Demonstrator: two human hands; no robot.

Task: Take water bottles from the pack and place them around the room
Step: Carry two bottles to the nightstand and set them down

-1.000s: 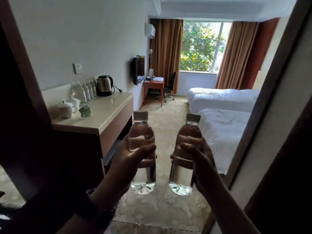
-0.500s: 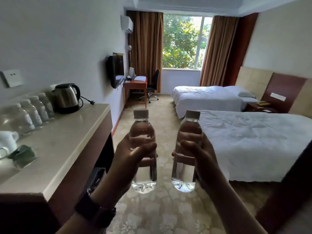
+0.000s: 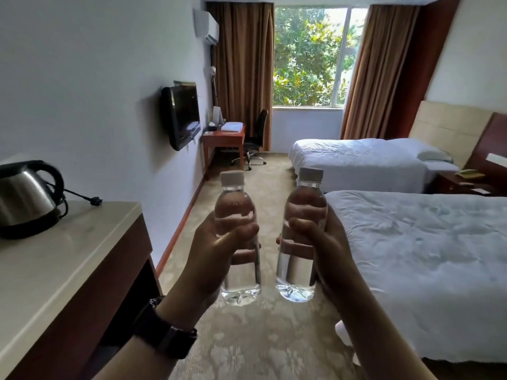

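Two clear water bottles with white caps are held upright side by side in front of me, over the carpet. My left hand (image 3: 216, 250) is wrapped around the middle of the left bottle (image 3: 238, 281); a dark watch sits on that wrist. My right hand (image 3: 321, 242) grips the right bottle (image 3: 297, 275) the same way. The bottles stand a little apart and do not touch. The pack is not in view.
A beige counter (image 3: 55, 259) runs along the left with a steel kettle (image 3: 24, 198) on it. Two white beds (image 3: 428, 259) fill the right side. Between them a carpeted aisle (image 3: 258, 344) leads to a wooden desk (image 3: 223, 138), a chair and the window. A television (image 3: 181, 113) hangs on the left wall.
I have walked forward past the doorway into the room; the counter's bottles and cups have slid out of view on the left. Both hands keep their bottles in the same pose.
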